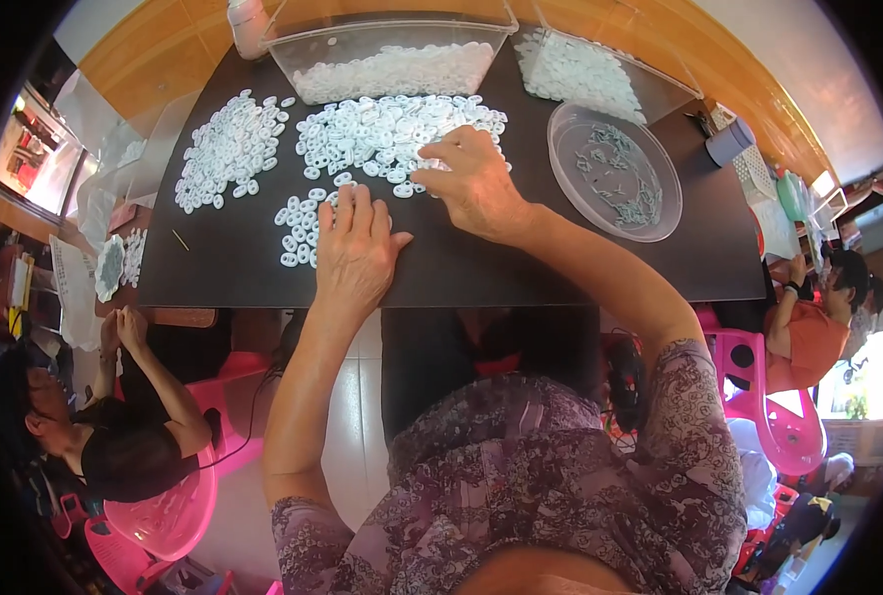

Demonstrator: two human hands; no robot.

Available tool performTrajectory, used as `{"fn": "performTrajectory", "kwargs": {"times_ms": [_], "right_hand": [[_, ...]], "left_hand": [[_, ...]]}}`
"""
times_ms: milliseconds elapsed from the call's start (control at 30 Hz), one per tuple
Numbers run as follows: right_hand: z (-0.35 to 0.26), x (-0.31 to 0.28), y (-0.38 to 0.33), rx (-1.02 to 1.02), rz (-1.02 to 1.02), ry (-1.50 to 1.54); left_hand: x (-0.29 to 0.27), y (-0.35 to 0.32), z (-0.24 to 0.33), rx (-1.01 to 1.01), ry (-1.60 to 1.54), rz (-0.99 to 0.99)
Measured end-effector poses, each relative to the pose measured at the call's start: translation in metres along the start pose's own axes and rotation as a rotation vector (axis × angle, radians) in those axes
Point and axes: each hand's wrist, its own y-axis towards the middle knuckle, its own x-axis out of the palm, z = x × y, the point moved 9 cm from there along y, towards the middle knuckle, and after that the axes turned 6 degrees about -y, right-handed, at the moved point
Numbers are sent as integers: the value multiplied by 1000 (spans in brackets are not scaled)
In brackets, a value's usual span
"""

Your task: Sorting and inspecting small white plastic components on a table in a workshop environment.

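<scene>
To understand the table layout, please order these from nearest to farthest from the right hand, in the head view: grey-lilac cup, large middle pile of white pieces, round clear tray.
1. Middle pile of white pieces: ahead-left, partly overlapped by the right hand.
2. Round clear tray: right side.
3. Grey-lilac cup: farther right, past the tray.

Before you, the white oval pieces (pixel 402 129) look like smooth, slightly glossy plastic, spread over a dark tabletop (pixel 481 268) with a smooth, mostly matt face. The rectangular bin (pixel 332 52) and round tray (pixel 582 186) seem to be clear, shiny plastic. You wear a soft, patterned cloth shirt (pixel 561 476), above glossy floor tiles (pixel 367 377) and near a shiny pink plastic chair (pixel 179 516).
</scene>
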Motion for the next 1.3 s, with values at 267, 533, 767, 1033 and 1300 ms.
{"fn": "performTrajectory", "kwargs": {"times_ms": [267,533,767,1033,1300], "right_hand": [[-11,-6,-4,-51,-112,18],[13,-24,-35,102,-17,-33],[5,-33,-40,121,14,-14],[15,-41,-64,196,4,44],[2,-43,-66,204,21,77]], "left_hand": [[-16,1,6,44,0,131],[-13,14,24,93,-63,144],[-8,23,43,134,-133,98],[-18,19,27,19,-156,258],[7,35,36,133,-151,165]]}}
